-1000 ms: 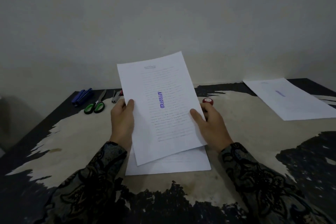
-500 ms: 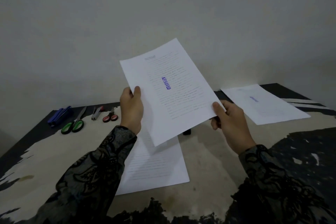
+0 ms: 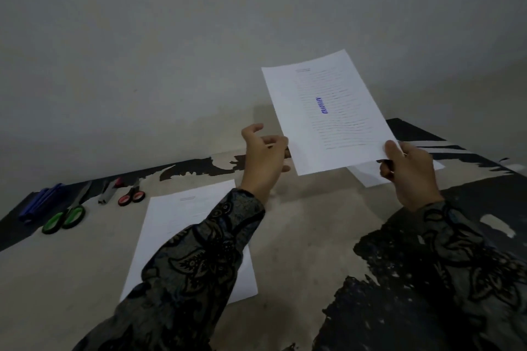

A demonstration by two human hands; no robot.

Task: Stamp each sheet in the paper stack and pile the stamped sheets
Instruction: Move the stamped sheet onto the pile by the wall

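- R hand (image 3: 410, 177) pinches stamped sheet (image 3: 328, 111) at its near corner, thumb on top, other fingers curled under. A dark object seems tucked in the same palm, prob the stamp, can't tell for sure.
- L hand (image 3: 263, 159) is off the paper, just beside its left edge; fingers loosely curled, spread a bit, holding nothing.
- Sheet is in the air, tilted, rising up and away from the R thumb. Blue "APPROVED" mark mid-page, faint printed lines around it.
- Handling, my read: single office sheet, very light, thin, floppy. One-corner pinch lets the far end sag or flutter. Stays flat-ish now only thanks to the slight curl at the grip. Smooth surface, could slip from a light pinch; creases easily if squeezed hard. Fresh ink may smear, so keep fingers at margins or corners, not mid-page.
- Better hold: two opposite edges, or corner plus a flat palm under.
- Stamped pile (image 3: 368, 177): white sheets flat on the table, directly below and beyond the R fingers, mostly hidden by the held sheet.
- Unstamped stack (image 3: 176, 225): white, rectangular, flat, below the L wrist, partly covered by the patterned sleeve (image 3: 199, 259).
- Table (image 3: 299, 222): dark top, finish worn off in big pale patches, looks rough and matte. Could snag a paper edge when sliding.
- Far out from the L fingers: green-handled scissors (image 3: 64, 218), red-handled scissors (image 3: 131, 196), blue pens (image 3: 40, 202), a small metal tool, type unclear.
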